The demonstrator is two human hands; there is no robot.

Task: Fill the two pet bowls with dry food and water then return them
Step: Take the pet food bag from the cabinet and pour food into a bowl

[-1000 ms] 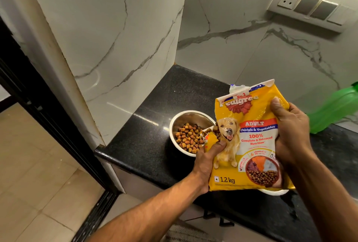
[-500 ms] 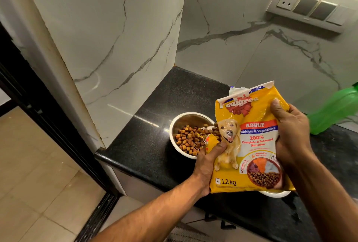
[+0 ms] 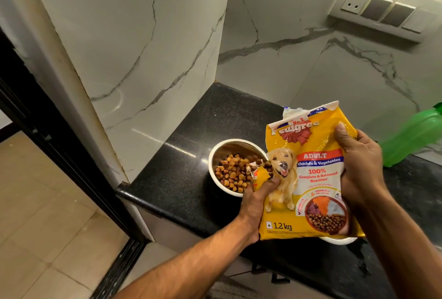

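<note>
A steel pet bowl [image 3: 216, 155] sits on the black counter [image 3: 181, 179], with brown kibble [image 3: 233, 173] piled in it. Both hands hold a yellow dog food bag [image 3: 308, 179] tilted left, its torn corner over the bowl with kibble at the opening. My left hand [image 3: 254, 199] grips the bag's lower left edge by the opening. My right hand [image 3: 358, 167] grips its right side. A second, white bowl [image 3: 339, 240] shows only as a rim under the bag.
A green plastic bottle [image 3: 416, 138] lies at the right against the marble wall. A switch panel [image 3: 382, 9] is on the wall above. The counter ends at a rounded front edge [image 3: 143, 199]; tiled floor [image 3: 47, 215] and a dark door frame [image 3: 47, 131] lie to the left.
More kibble has come out of the bag's corner into the steel bowl, and the pile has grown toward the bag. Both hands keep their hold on the bag.
</note>
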